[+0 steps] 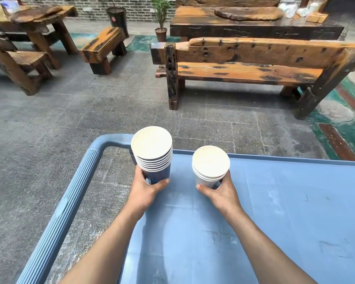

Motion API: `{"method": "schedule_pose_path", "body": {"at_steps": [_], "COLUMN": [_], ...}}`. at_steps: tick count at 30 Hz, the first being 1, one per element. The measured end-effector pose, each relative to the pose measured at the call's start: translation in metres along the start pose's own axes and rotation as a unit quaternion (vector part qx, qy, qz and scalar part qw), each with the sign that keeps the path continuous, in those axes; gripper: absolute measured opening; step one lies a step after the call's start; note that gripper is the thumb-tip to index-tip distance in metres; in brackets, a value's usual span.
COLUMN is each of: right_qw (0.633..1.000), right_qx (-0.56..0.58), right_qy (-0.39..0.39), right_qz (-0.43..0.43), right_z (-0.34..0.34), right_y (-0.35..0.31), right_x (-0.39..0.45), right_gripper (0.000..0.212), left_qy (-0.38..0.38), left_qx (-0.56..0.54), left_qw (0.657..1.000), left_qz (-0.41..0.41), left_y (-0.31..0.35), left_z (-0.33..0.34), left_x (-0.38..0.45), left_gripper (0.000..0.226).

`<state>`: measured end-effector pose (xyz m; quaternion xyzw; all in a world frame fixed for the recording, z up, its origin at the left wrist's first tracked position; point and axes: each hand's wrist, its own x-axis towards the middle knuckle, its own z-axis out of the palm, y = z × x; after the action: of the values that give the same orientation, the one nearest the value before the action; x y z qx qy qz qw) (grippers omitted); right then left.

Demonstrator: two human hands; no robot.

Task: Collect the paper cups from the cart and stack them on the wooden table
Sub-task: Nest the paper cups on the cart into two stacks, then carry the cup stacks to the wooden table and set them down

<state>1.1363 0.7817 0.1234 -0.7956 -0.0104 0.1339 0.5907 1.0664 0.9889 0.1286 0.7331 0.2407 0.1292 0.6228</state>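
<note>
From the head camera, your left hand [147,184] is closed around the blue base of the taller nested stack of white-rimmed paper cups [153,151], at the far left corner of the blue plastic cart [275,212] top. Your right hand [217,189] is wrapped low around the shorter stack of white paper cups [210,168], further in from that far edge. Both stacks look light and easily crushed, so keep each grip gentle and low, the stacks upright. The dark wooden table [254,27] lies well beyond; the orange-brown wooden bench [244,70] stands between it and you, so go round. A potted plant [161,21] sits near the surface's left end.
</note>
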Motion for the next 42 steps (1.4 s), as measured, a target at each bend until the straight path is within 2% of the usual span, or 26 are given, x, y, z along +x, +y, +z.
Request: {"method": "schedule_pose_path", "body": {"at_steps": [4,8,15,22,28,32,37,40,42], "right_qw": [1.0,1.0,0.999,0.993,0.979,0.965,0.92,0.88,0.857], "right_qx": [-0.008,-0.006,0.013,0.044,0.094,0.1,0.108,0.113,0.106], "right_qy": [0.007,0.014,0.034,0.104,0.176,0.238,0.377,0.461,0.501], "right_qz": [0.001,-0.002,-0.029,-0.046,-0.039,-0.044,-0.01,0.028,0.051], "right_z": [0.001,-0.003,-0.032,-0.103,-0.188,-0.234,-0.274,-0.291,-0.298], "right_y": [-0.002,-0.004,-0.014,-0.011,0.008,0.026,0.05,0.067,0.074], "right_x": [-0.001,-0.009,-0.036,-0.089,-0.156,-0.207,-0.282,-0.343,-0.381], "right_gripper": [0.072,0.071,0.07,0.071,0.07,0.064,0.062,0.069,0.085], "left_qy": [0.0,-0.005,-0.042,-0.109,-0.209,-0.284,-0.407,-0.49,-0.536], "left_qx": [-0.002,0.011,0.025,0.036,0.046,0.051,0.058,0.058,0.057], "left_qw": [1.0,1.0,0.999,0.992,0.975,0.954,0.905,0.859,0.829], "left_qz": [0.006,0.004,0.022,0.055,0.066,0.085,0.112,0.135,0.146], "left_y": [-0.001,0.002,0.027,0.057,0.08,0.089,0.101,0.103,0.101], "left_z": [-0.004,-0.007,0.004,0.062,0.134,0.182,0.24,0.275,0.293], "left_x": [-0.004,-0.015,-0.049,-0.101,-0.154,-0.188,-0.235,-0.277,-0.306], "left_gripper": [0.077,0.072,0.071,0.073,0.073,0.074,0.073,0.072,0.074]}}
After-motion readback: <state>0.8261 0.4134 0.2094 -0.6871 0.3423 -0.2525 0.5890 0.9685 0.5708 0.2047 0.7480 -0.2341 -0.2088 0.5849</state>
